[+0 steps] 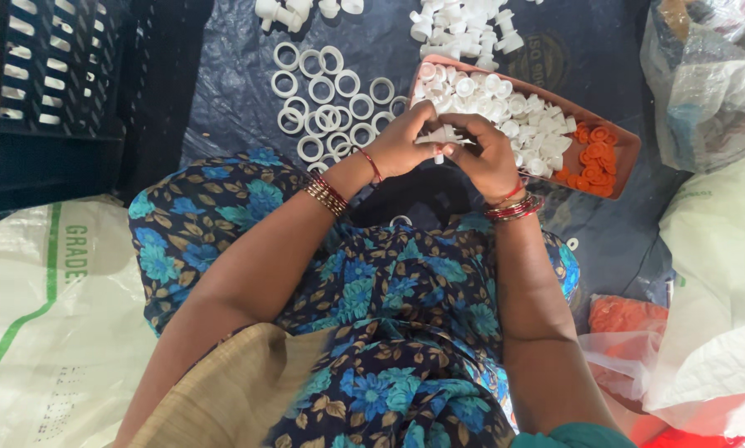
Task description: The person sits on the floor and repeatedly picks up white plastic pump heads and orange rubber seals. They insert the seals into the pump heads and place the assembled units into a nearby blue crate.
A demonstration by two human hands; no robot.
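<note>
One small white plastic fitting (440, 137), with a stubby stem and short side wings, sits pinched between both hands just above the person's lap. Its surface is plain, matte white, and part of it is hidden by the fingers, so its full shape cannot be made out. The left hand (401, 143) curls closed around the fitting's left end, fingertips pressing on it, while the right hand (489, 153) is closed on its right end with the thumb on top. Both wrists carry red and gold bangles.

Just beyond the right hand lies a long brown oblong tray (625, 137), its near part heaped with white plastic caps (505, 108) and its far-right end holding a smaller cluster of orange rubber washers (595, 158). Beyond the left hand, flat white plastic rings (323, 104) are spread loosely on a dark blue plastic sheet (231, 91). Farther out past both hands, a pile of white stemmed plastic fittings (464, 29) rests on the same sheet. Well off to the left of the left hand stands a black slotted plastic crate (49, 91). Near the right elbow a clear bag of orange washers (625, 319) lies beside white woven sacks (721, 274).
</note>
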